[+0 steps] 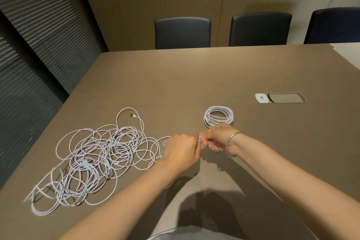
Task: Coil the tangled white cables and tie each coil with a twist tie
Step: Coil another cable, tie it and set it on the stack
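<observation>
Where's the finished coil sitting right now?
In the head view, the finished coil lies on the table, right of centre, just beyond the right hand and left of the power socket panel.

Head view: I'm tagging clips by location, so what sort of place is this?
Probably a meeting room: a large table with a built-in power socket panel, dark chairs along its far side, panelled walls.

table [194, 84] – matt brown top, smooth, faint sheen. Tangled cables [93, 154] and the finished coil [218, 116] – white, look braided, dull finish. Bangle [231, 138] on right wrist: polished metal. Chairs [182, 32]: dark smooth upholstery, leather-like. Socket plate [262, 98] – glossy white plastic.
</observation>
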A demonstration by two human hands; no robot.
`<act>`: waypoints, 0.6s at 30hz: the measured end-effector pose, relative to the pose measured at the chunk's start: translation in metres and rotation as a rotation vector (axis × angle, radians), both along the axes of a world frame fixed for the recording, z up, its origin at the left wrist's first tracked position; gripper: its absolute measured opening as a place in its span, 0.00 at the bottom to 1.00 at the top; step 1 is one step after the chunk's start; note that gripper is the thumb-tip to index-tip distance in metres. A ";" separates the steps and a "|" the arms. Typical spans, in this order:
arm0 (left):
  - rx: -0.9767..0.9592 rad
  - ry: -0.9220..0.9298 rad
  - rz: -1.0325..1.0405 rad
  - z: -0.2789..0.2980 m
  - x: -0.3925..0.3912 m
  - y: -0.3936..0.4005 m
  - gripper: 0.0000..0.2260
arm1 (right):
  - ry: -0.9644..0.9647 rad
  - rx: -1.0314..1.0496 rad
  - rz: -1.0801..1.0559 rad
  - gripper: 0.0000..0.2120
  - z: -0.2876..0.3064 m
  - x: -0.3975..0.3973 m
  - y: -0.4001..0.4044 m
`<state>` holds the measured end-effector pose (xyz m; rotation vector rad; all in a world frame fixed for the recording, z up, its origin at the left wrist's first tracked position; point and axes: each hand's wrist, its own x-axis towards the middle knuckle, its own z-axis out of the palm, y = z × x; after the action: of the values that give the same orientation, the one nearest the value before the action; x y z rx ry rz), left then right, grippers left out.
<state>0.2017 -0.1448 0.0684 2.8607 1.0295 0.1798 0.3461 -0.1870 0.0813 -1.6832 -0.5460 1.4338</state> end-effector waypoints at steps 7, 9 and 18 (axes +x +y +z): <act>-0.697 -0.373 0.083 0.002 -0.010 0.031 0.12 | -0.568 0.387 0.155 0.05 0.001 0.013 -0.013; -0.865 -0.452 0.137 0.008 -0.011 0.033 0.11 | -0.740 0.448 0.290 0.04 0.003 0.019 -0.013; -1.005 -0.430 0.100 0.012 -0.012 0.025 0.15 | -0.960 0.484 0.531 0.03 0.019 0.018 -0.008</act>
<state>0.1896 -0.1197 0.0803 1.7693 0.8294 0.1964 0.3638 -0.1949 0.1000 -1.7972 -1.8082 0.6075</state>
